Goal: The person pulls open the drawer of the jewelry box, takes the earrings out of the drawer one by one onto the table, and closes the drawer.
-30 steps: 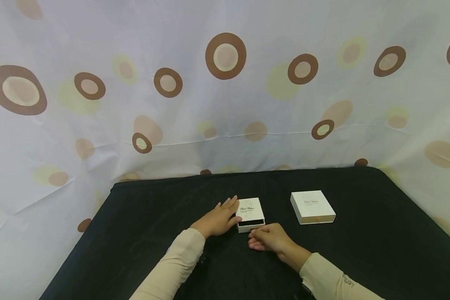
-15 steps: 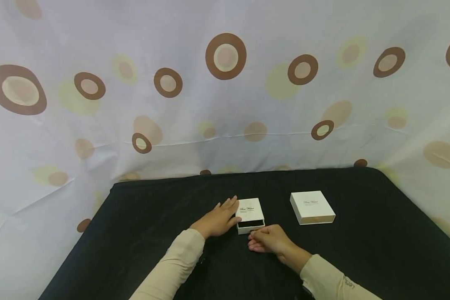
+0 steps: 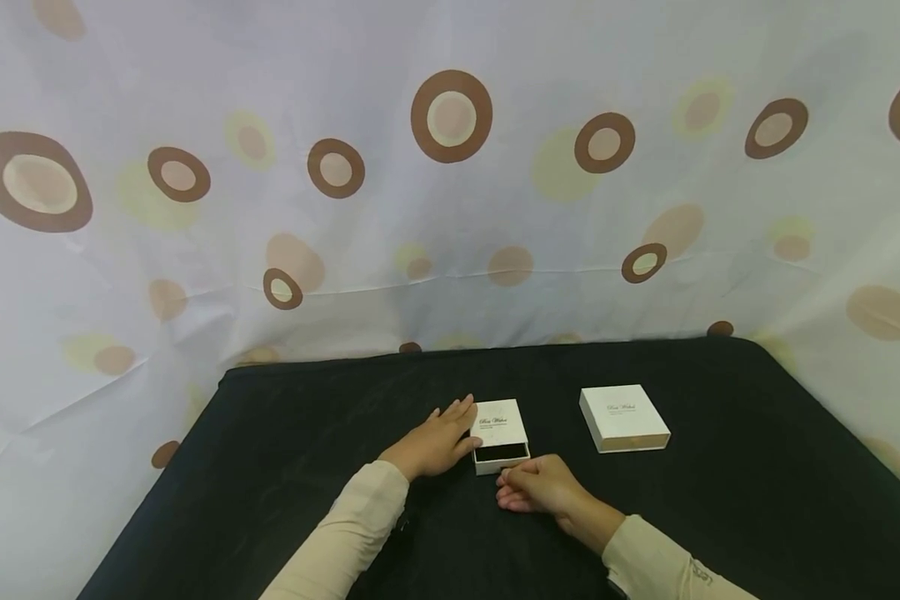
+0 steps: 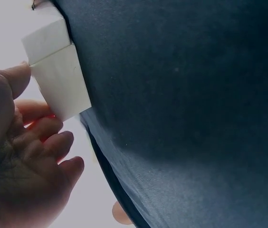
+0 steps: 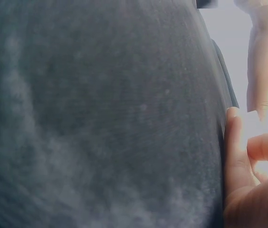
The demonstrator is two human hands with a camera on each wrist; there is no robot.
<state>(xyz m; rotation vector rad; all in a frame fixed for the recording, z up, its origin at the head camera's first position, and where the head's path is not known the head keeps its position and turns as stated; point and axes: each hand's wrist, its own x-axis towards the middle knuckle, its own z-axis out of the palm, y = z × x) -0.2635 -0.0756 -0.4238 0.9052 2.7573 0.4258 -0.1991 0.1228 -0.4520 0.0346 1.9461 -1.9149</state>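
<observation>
Small box [image 3: 501, 422], drawer [image 3: 489, 468] partly out: left hand [image 3: 431, 443] rested against it, fingers straight; right hand [image 3: 543, 487] pinched drawer front. Larger box [image 3: 624, 417] sat toward tabletop [image 3: 307, 433] far-right corner.

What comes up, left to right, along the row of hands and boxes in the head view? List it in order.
Left hand → partly opened white box → right hand → second white box.
</observation>
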